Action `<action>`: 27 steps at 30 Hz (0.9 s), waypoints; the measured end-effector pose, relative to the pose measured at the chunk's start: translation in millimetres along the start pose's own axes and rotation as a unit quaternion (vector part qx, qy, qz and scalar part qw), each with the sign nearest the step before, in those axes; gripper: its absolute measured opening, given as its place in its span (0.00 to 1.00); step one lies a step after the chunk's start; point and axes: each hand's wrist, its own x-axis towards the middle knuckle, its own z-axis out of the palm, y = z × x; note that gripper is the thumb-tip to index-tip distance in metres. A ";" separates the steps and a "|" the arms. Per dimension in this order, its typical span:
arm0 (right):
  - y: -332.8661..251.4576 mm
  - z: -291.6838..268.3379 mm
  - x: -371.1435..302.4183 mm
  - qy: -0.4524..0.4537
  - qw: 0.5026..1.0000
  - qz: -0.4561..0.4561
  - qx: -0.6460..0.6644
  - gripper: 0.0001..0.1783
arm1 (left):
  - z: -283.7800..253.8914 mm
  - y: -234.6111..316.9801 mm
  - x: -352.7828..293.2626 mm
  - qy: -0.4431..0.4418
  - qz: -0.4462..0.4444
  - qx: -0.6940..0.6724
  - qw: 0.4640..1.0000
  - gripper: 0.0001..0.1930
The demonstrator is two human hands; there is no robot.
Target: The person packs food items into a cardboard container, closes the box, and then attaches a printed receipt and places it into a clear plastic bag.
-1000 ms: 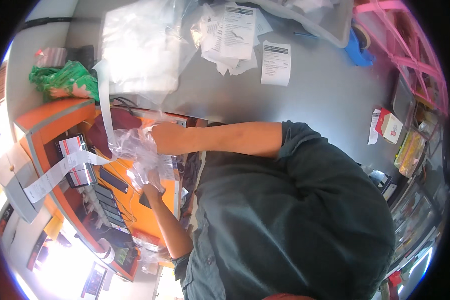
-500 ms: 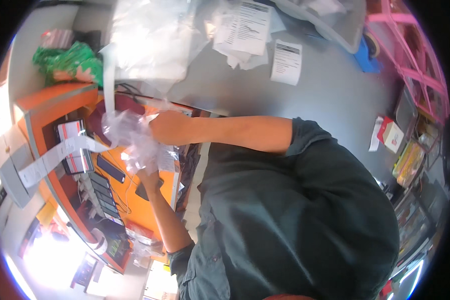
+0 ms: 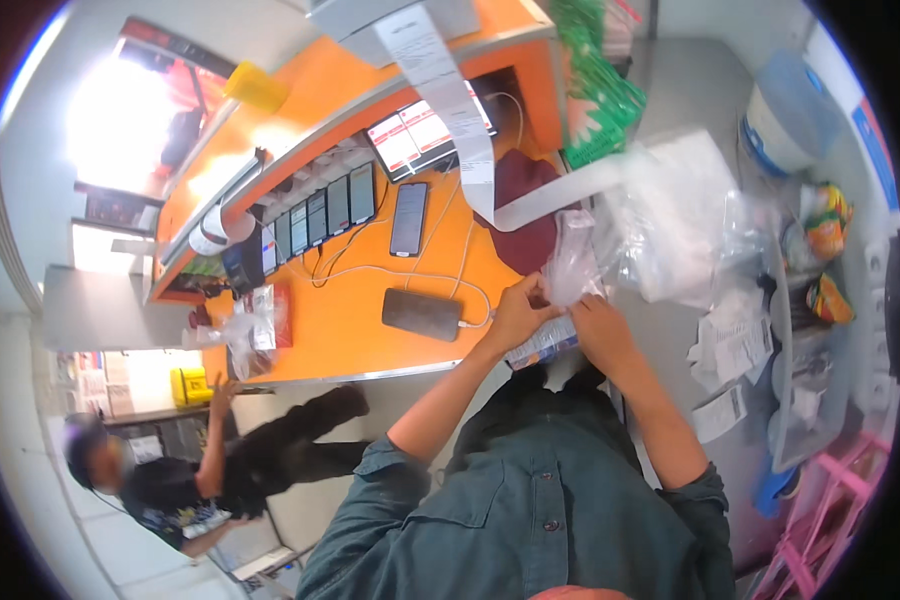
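Observation:
Both hands are at a clear plastic bag [image 3: 573, 262] by the right end of the orange desk. My left hand [image 3: 523, 316] has its fingers closed on the bag's lower left part. Close beside it, my right hand [image 3: 602, 335] pinches the bag's lower right edge; its fingertips are partly hidden by the film. Just below the hands lies a flat blue-and-white printed packet [image 3: 543, 343]. Behind the bag is a dark red cloth-like item [image 3: 518, 225]. A long white paper strip [image 3: 467, 140] hangs from a grey printer [image 3: 355, 30] and bends across toward the bags.
On the orange desk [image 3: 340, 335] are a charging phone [image 3: 422, 314], another phone [image 3: 408, 220], a row of phones and a tablet [image 3: 420, 135]. A stack of clear bags [image 3: 670, 215] and paper slips [image 3: 730, 340] lie right. At left a person [image 3: 160, 490] stands near the desk.
The view has swung toward the desk, bringing a person into sight at left. My hands, one above the other before, are now side by side at the bag.

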 end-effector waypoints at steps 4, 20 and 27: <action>0.2 -14.3 7.8 0.003 0.995 0.045 0.090 0.07 | 3.9 -11.2 3.9 0.017 0.038 -0.014 0.999 0.15; -15.1 -15.1 7.9 0.024 0.969 0.193 0.155 0.09 | 0.9 6.5 7.4 0.038 0.020 0.082 0.996 0.14; 2.2 -13.0 7.1 -0.017 0.910 0.243 0.335 0.08 | 5.5 -5.3 6.2 0.051 0.092 0.122 0.987 0.08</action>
